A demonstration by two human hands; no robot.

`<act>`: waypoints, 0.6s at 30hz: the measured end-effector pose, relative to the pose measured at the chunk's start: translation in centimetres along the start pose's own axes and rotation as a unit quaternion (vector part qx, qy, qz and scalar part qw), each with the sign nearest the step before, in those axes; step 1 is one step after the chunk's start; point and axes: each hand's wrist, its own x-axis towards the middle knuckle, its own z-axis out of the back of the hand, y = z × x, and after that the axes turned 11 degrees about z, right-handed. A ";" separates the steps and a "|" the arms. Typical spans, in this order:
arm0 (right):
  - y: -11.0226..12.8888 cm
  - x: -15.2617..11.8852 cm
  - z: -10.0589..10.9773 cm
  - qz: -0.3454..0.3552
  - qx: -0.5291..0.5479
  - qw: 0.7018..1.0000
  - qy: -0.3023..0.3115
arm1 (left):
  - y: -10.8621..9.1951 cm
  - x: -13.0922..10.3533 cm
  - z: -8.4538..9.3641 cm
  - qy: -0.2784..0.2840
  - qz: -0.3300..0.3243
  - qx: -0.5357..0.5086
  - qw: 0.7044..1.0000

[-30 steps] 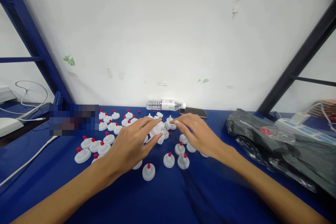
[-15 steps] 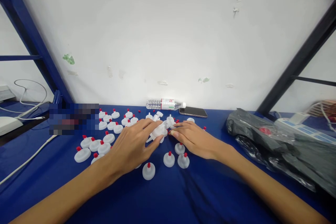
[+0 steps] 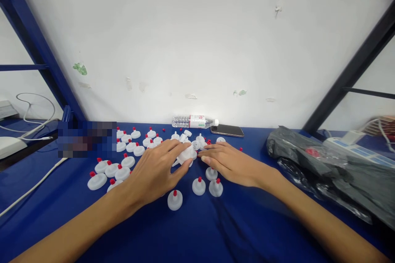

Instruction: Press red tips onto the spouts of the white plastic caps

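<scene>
My left hand (image 3: 160, 168) is closed on a white plastic cap (image 3: 185, 154), held between thumb and fingers over the blue table (image 3: 191, 234). My right hand (image 3: 231, 163) is beside a small pile of white caps (image 3: 195, 145) and little red tips (image 3: 209, 142); its fingers are pressed together, and whatever lies under the fingertips is hidden. Nearer me stand white caps with red tips, among them one at the front (image 3: 175, 200) and another (image 3: 215, 188) below my right hand. Many more red-tipped caps (image 3: 122, 172) spread out on the left.
A clear bottle (image 3: 194, 121) lies by the wall, with a dark phone (image 3: 227, 130) next to it. Grey plastic bags (image 3: 327, 172) and a white power strip (image 3: 358, 152) are at the right. A white cable (image 3: 33, 187) runs along the left.
The cap in my left hand has turned slightly. My right fingertips have shifted a little left, and a white cap behind them has moved slightly left.
</scene>
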 end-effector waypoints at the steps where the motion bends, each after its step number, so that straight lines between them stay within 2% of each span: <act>1: 0.0 0.0 0.0 0.003 0.000 1.000 -0.003 | 0.0 0.0 0.0 0.001 -0.001 0.000 1.000; 9: 0.3 0.3 0.4 0.014 -0.026 0.999 -0.026 | -0.1 -0.1 0.2 0.004 -0.010 -0.005 1.000; 18: -0.1 0.5 -0.2 0.010 -0.014 1.000 -0.002 | -0.2 -0.1 0.3 0.004 -0.012 -0.003 1.000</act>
